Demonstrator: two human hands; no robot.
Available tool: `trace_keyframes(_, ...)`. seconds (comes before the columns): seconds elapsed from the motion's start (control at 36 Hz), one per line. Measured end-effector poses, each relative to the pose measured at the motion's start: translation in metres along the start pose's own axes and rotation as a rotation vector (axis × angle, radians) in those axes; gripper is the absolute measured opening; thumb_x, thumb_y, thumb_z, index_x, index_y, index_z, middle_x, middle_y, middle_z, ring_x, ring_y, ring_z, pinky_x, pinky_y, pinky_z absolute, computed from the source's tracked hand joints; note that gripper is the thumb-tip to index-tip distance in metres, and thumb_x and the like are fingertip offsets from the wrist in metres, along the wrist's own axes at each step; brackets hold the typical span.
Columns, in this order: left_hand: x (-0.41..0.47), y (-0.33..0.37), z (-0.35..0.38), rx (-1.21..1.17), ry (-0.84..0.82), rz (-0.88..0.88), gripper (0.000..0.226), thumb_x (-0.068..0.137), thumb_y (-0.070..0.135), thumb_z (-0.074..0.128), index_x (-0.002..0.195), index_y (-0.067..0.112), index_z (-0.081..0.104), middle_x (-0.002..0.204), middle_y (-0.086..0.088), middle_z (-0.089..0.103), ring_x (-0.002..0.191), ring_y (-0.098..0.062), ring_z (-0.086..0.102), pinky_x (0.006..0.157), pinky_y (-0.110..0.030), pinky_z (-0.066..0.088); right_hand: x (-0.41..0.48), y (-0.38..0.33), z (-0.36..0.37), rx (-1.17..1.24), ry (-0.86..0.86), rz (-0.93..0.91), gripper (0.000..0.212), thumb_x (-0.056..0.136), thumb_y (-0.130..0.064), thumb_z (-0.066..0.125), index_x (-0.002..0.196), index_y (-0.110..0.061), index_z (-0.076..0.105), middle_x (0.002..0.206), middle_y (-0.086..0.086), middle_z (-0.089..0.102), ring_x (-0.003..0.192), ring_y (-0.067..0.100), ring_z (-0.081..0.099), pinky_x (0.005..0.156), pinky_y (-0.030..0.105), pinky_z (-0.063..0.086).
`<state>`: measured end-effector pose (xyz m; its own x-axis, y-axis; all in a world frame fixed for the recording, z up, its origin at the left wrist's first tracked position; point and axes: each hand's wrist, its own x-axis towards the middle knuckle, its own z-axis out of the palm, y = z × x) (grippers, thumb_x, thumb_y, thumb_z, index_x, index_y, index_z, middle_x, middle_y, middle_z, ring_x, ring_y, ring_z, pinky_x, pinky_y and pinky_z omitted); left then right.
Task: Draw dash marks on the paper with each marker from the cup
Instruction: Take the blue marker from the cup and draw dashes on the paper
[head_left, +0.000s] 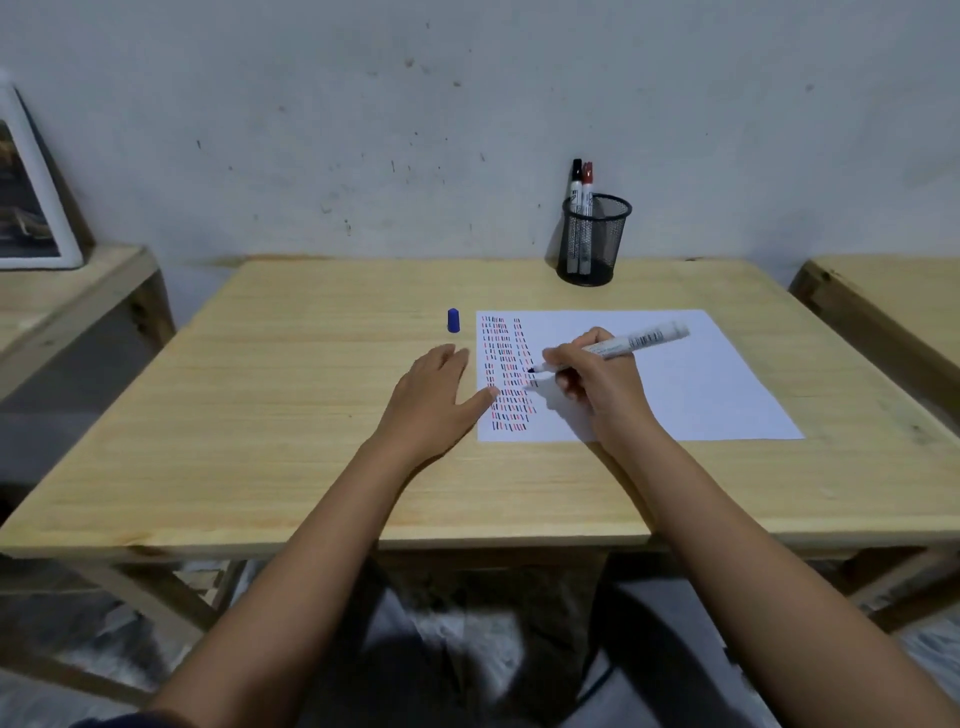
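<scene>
Surface: light wooden surface (260, 415) against a scuffed grey wall (311, 130); parts of similar wooden tables show at far left and far right.
Paper: white sheet (701, 384) lies flat on the right half of the surface, long edge left to right.
Dash marks: rows of short red, blue and black dashes (506, 374) fill the left strip of the paper, from far edge to near edge; the rest of the sheet is unmarked.
Right hand: right hand (597, 384) rests on the paper, fingers closed around an uncapped marker (618, 344); the dark tip touches the paper at the right side of the dash block, and the barrel slants up to the far right.
Left hand: left hand (434, 400) lies palm down on the surface, fingers open and holding nothing; fingertips overlap the left edge of the paper.
Cap: blue cap (453, 320) stands upright on the surface, just left of the paper's far left corner, apart from both hands.
Cup: black mesh cup (592, 241) stands at the far edge, beyond the paper, near the wall.
Cup contents: black-capped marker (575, 182) and red-capped marker (587, 182) stand side by side, caps up.
Other: framed picture (31, 208) leans on the far left table.
</scene>
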<state>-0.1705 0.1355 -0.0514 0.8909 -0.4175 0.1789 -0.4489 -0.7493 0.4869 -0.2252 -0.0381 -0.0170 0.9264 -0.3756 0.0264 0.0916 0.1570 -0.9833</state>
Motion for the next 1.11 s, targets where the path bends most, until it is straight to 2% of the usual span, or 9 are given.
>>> trace_keyframes(0.14,0.019,-0.005,-0.008,-0.286,0.057,-0.112,0.065,0.088,0.038,0.057,0.142,0.014,0.03,0.145,-0.004,0.03,0.137,-0.021,0.031,0.11,-0.038,0.033,0.015,-0.012,-0.012,0.159,-0.025,0.056,0.019,0.075,-0.003,0.072,0.066,-0.013,0.059,0.062,0.002,0.052,0.051,0.007,0.047,0.046,0.012,0.043)
trace_keyframes(0.28,0.05,-0.004,-0.011,-0.28,0.08,-0.163,0.069,0.088,0.036,0.057,0.145,0.015,0.027,0.143,-0.004,0.03,0.135,-0.021,0.026,0.097,-0.025,0.022,0.036,-0.026,-0.021,0.511,0.002,0.132,0.015,0.082,0.001,0.063,0.068,-0.003,0.067,0.066,0.003,0.07,0.061,0.008,0.065,0.059,0.012,0.053)
trace_keyframes(0.42,0.066,-0.002,-0.008,-0.251,0.088,-0.17,0.059,0.09,0.032,0.056,0.142,0.016,0.034,0.121,-0.006,0.039,0.119,-0.021,0.037,0.092,-0.024,0.028,0.047,-0.029,-0.024,0.597,0.008,0.126,0.013,0.083,0.003,0.06,0.072,-0.001,0.065,0.065,0.001,0.069,0.066,0.009,0.069,0.063,0.014,0.054)
trace_keyframes(0.5,0.071,0.0,-0.005,-0.263,0.17,-0.162,0.038,0.091,0.021,0.055,0.128,0.01,0.052,0.105,-0.002,0.042,0.103,-0.019,0.046,0.086,-0.021,0.032,0.053,-0.029,-0.025,0.591,0.028,0.136,0.013,0.084,0.004,0.059,0.072,0.0,0.064,0.064,0.001,0.068,0.066,0.009,0.069,0.062,0.014,0.055)
trace_keyframes(0.61,0.076,0.005,-0.006,-0.328,0.306,-0.166,0.014,0.087,0.002,0.054,0.091,0.002,0.067,0.088,-0.003,0.054,0.08,-0.015,0.052,0.062,-0.007,0.035,0.057,-0.027,-0.025,0.57,0.01,0.161,0.012,0.084,0.003,0.058,0.073,0.002,0.064,0.063,0.002,0.069,0.063,0.008,0.069,0.06,0.013,0.054)
trace_keyframes(0.67,0.077,0.013,-0.009,-0.527,0.346,-0.213,0.01,0.083,-0.001,0.059,0.08,0.004,0.067,0.079,-0.003,0.062,0.075,-0.016,0.058,0.061,-0.005,0.04,0.058,-0.027,-0.024,0.567,0.004,0.158,0.013,0.084,0.004,0.058,0.073,0.002,0.064,0.063,0.002,0.069,0.063,0.008,0.069,0.06,0.014,0.054)
trace_keyframes(0.75,0.075,0.03,-0.015,-0.977,0.316,-0.326,0.006,0.081,0.006,0.066,0.08,0.01,0.071,0.079,-0.002,0.068,0.075,-0.017,0.062,0.067,-0.025,0.052,0.058,-0.029,-0.02,0.544,-0.005,0.132,0.019,0.083,0.004,0.059,0.066,-0.002,0.066,0.063,0.002,0.069,0.064,0.009,0.069,0.061,0.014,0.054)
trace_keyframes(0.83,0.072,0.04,-0.019,-1.191,0.236,-0.293,0.006,0.081,0.011,0.07,0.087,0.013,0.072,0.085,-0.002,0.069,0.075,-0.011,0.065,0.062,-0.018,0.053,0.057,-0.031,-0.016,0.536,-0.019,0.106,0.029,0.083,0.004,0.059,0.058,-0.007,0.068,0.062,0.001,0.068,0.064,0.009,0.069,0.061,0.015,0.054)
trace_keyframes(1.11,0.069,0.057,-0.019,-1.414,0.131,-0.205,0.011,0.075,0.012,0.075,0.086,0.014,0.076,0.088,-0.002,0.075,0.086,-0.01,0.071,0.073,-0.014,0.052,0.053,-0.036,-0.012,0.476,-0.01,0.057,0.019,0.081,0.005,0.06,0.066,-0.005,0.065,0.067,0.004,0.067,0.063,0.01,0.067,0.06,0.014,0.054)
